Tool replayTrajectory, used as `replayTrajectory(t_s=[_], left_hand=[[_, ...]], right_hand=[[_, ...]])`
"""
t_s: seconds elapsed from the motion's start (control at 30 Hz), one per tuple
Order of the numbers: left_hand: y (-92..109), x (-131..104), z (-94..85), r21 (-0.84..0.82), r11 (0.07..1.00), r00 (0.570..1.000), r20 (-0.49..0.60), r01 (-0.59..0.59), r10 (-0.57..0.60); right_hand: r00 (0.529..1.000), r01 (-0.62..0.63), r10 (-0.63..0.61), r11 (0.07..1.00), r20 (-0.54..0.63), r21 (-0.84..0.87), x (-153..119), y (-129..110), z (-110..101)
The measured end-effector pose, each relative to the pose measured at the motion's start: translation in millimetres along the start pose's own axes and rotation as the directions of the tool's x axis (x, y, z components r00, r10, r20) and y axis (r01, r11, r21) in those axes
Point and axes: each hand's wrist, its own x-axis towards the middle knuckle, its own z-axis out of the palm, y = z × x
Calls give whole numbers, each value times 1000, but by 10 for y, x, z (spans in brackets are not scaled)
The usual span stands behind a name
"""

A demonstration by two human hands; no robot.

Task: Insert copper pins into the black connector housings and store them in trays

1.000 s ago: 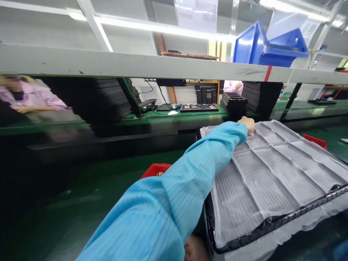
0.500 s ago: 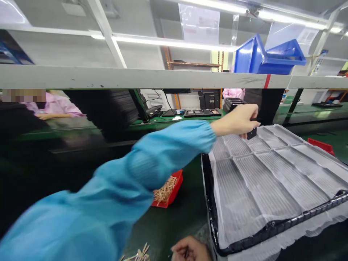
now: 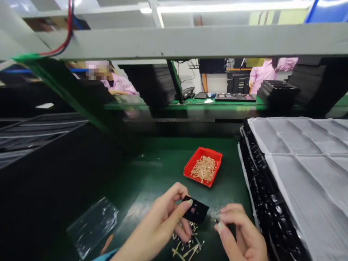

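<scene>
- Remotely, I pinch a flat black rectangular card (image 3: pixel 198 213) in the left hand (image 3: pixel 165 215) above the dark green tabletop (image 3: pixel 231 188).
- The right hand (image 3: pixel 241 232) curls nearby; through blur, I cannot tell if it grips a tiny dark piece (image 3: pixel 216 221).
- Beyond sits a red plastic tray (image 3: pixel 196 159) of thin pale strips (image 3: pixel 203 169).

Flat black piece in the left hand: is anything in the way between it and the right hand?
Nothing visible: only a gap separates the flat black piece, held by the left hand, from the right hand, which pinches a small dark thing, too blurred to name. Loose bits lie below, on the green tabletop.
</scene>
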Motion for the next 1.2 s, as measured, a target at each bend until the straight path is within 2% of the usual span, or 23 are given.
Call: replayTrajectory(t_s=[0.13,0.33,0.6,0.9,1.1,1.2], left_hand=[[-322,-104,158,-128,991,998,-46,46,-52],[-489,-112,260,-147,989,999,40,20,-15],[-427,-100,301,-92,996,993,113,-8,18],[-423,-153,299,4,1000,995,94,-26,26],[-336,-232,402,-11,1000,999,-43,-10,10],[-319,-226,405,7,997,993,-89,-82,82]], right_hand=[[998,-25,31,995,59,-100,150,-63,113],[985,-30,69,970,157,-241,294,-157,122],[984,-22,76,949,162,-314,392,-237,171],[977,-22,95,935,192,-353,397,-236,181],[966,-7,108,918,233,-397,372,-267,135],[961,10,113,899,253,-438,367,-298,147]])
